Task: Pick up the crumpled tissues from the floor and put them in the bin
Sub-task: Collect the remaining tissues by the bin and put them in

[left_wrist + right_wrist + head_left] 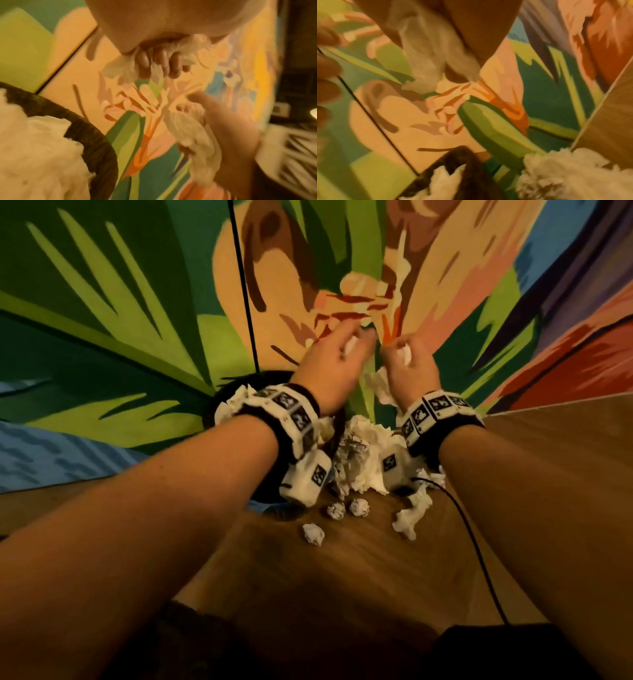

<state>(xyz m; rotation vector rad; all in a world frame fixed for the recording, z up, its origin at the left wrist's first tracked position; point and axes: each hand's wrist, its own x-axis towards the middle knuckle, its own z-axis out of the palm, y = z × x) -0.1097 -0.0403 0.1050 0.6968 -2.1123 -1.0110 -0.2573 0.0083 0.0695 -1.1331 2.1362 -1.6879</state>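
Both hands are raised side by side in front of the painted wall, above the bin. My left hand [356, 340] grips a white crumpled tissue [351, 346]; in the left wrist view its fingers [159, 62] curl round that tissue [120, 67]. My right hand [400, 350] grips another tissue [406, 355] with a loose end hanging [380, 386]; the right wrist view shows it [423, 54]. The dark round bin [219, 397] stands under my left wrist, mostly hidden, with tissues inside [234, 402]. A pile of tissues [363, 453] lies on the floor beside it.
Small crumpled balls [335, 510] [359, 506] [313, 534] and a loose tissue [407, 518] lie on the wooden floor [342, 577]. The mural wall [137, 337] rises right behind the bin. A black cable [243, 285] runs down the wall; another [474, 539] trails from my right wrist.
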